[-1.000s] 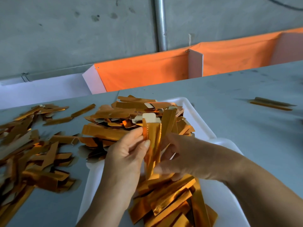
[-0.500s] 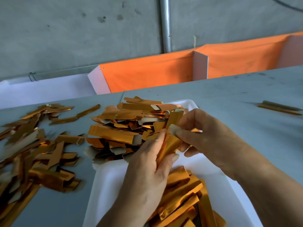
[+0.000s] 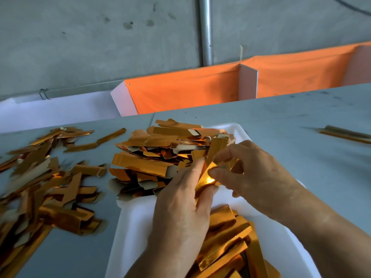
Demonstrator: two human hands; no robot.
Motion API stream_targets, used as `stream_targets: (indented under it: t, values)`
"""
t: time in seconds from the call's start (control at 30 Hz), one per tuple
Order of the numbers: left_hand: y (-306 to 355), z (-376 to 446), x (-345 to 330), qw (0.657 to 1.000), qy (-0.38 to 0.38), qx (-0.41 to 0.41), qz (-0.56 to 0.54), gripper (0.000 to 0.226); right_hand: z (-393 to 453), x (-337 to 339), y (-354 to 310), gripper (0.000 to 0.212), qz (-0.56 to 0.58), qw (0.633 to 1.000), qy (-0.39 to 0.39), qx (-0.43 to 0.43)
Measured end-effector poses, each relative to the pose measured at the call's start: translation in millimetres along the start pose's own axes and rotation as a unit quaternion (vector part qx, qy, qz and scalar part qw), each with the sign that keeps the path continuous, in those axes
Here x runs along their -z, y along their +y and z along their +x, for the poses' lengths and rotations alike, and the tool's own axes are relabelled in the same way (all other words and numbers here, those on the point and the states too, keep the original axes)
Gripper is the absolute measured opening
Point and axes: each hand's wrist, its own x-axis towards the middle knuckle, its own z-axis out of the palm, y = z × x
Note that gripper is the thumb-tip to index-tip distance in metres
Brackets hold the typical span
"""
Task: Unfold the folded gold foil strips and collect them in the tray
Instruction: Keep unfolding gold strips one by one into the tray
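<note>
Both hands work one gold foil strip point(image 3: 207, 175) held just above the white tray point(image 3: 138, 221). Left hand point(image 3: 180, 213) grasps the strip's lower part, thumb and fingers curled round it; right hand point(image 3: 247, 173) pinches its upper end between thumb and fingertips. Strip looks partly opened, though the hands hide its fold, so how far I cannot tell. Tray sits on the grey counter point(image 3: 281, 137) and already carries two lots: a tall heap at the far end point(image 3: 160, 149), spilling over the rim, and a flatter stack at the near end point(image 3: 226, 243) beneath the wrists. Bare tray floor shows between them. Left of the tray a large loose pile of strips point(image 3: 40, 185) lies on the counter, apparently the folded supply not yet handled. Two more strips point(image 3: 345, 134) lie well apart at far right. Judgement: mid-task. A fair share is collected, but the counter pile remains sizeable, so much unfolding is left.
</note>
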Motion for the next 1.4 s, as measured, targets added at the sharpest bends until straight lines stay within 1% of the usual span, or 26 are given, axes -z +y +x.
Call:
stream_targets:
  t: [0.03,0.1,0.17,0.2,0.33,0.47,0.57,0.7,0.77,0.83,0.9,1.0,1.07,1.17,1.2,1.3,1.4]
  values:
    - [1.0,-0.1,-0.5,1.000,-0.004,-0.006,0.008,0.056,0.2,-0.8,-0.6,0.013,0.015,1.000,-0.001,-0.007]
    - [1.6,0.1,-1.2,1.000,-0.003,-0.017,0.018,0.056,-0.7,0.0,-1.4,0.020,0.031,0.999,0.039,-0.007]
    - [1.6,0.4,-0.3,1.000,0.002,-0.015,0.014,0.056,-1.9,2.2,-2.9,0.026,0.019,0.997,0.078,-0.001]
    - [1.5,0.4,0.3,1.000,0.006,-0.014,0.009,0.055,-2.8,2.7,-4.1,0.024,0.013,0.997,0.077,-0.001]
    - [-0.7,0.9,0.0,1.000,0.011,-0.019,0.006,0.054,-2.3,4.0,-3.5,0.011,0.019,0.999,0.027,-0.009]
    - [1.1,0.9,-1.6,0.999,0.004,-0.035,0.014,0.054,-0.9,9.2,-2.7,0.012,0.122,0.989,-0.044,-0.065]
    - [-0.5,0.0,-2.4,0.999,0.006,-0.050,0.002,0.054,-0.3,12.7,-1.2,0.013,0.194,0.974,-0.092,-0.078]
    - [-2.0,-0.4,-1.8,0.999,-0.003,-0.040,-0.013,0.052,0.9,16.3,2.8,0.006,0.206,0.970,-0.106,-0.071]
    - [-2.7,0.9,-0.7,0.999,-0.007,-0.032,-0.035,0.050,0.2,17.0,2.9,0.002,0.234,0.962,-0.130,-0.061]
    - [-2.6,2.3,0.9,0.998,-0.006,-0.030,-0.058,0.048,0.3,16.2,4.8,0.008,0.255,0.956,-0.137,-0.058]
    - [0.1,2.8,2.7,0.996,-0.013,-0.034,-0.079,0.051,0.9,16.1,7.2,0.011,0.274,0.951,-0.132,-0.062]
    - [2.7,3.7,4.5,0.995,-0.009,-0.049,-0.090,0.046,0.2,17.7,7.6,0.013,0.302,0.939,-0.159,-0.046]
    - [2.3,4.0,5.5,0.995,-0.003,-0.051,-0.088,0.046,-0.5,18.3,7.7,0.014,0.295,0.941,-0.162,-0.035]
    - [1.3,4.2,6.6,0.998,-0.017,-0.054,-0.033,0.046,0.7,16.9,5.3,0.016,0.238,0.961,-0.140,-0.007]
    - [1.4,4.0,6.8,0.998,-0.025,-0.060,-0.014,0.049,0.8,16.7,4.4,0.016,0.227,0.964,-0.135,-0.003]
    - [0.8,3.4,6.8,0.996,-0.058,-0.058,0.030,0.058,0.7,17.4,3.5,0.013,0.214,0.967,-0.136,-0.008]
    - [0.4,4.9,6.1,0.996,-0.083,-0.041,0.017,0.060,1.4,14.8,4.5,0.011,0.201,0.971,-0.124,-0.024]
